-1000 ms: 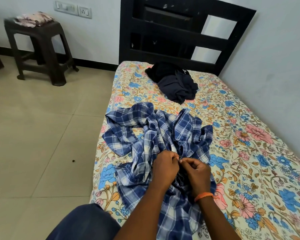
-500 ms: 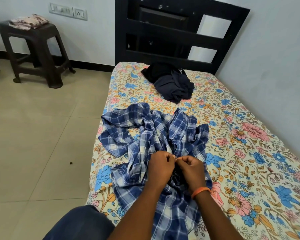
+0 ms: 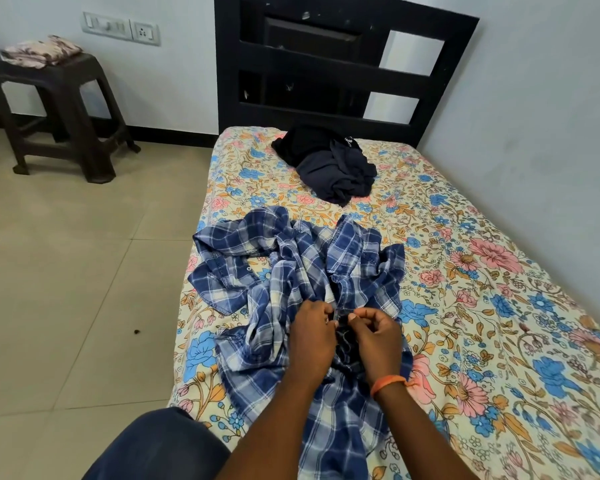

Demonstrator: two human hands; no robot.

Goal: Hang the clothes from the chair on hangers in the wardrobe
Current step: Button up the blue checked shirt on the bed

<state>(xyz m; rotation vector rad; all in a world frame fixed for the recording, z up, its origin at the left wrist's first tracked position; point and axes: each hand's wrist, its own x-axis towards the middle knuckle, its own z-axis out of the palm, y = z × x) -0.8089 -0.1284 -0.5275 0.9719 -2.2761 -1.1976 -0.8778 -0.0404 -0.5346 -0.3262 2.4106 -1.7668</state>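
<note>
A blue and white checked shirt [image 3: 291,271] lies crumpled on the near half of the bed [image 3: 499,306]. My left hand [image 3: 312,337] and my right hand [image 3: 374,337] sit close together over its middle, each pinching the front edge of the shirt. A dark gap shows between the two edges under my fingers. A pile of dark clothes [image 3: 329,164] lies further up the bed near the headboard. No hanger or wardrobe is in view.
The bed has a floral sheet and a black headboard [image 3: 343,64]; the wall runs along its right side. A dark plastic stool [image 3: 56,109] with folded cloth [image 3: 39,53] stands on the tiled floor at left. My knee [image 3: 160,448] is at the bed's near edge.
My hands have stayed together on the shirt's front edge, with only small finger movements. The view has shifted a little.
</note>
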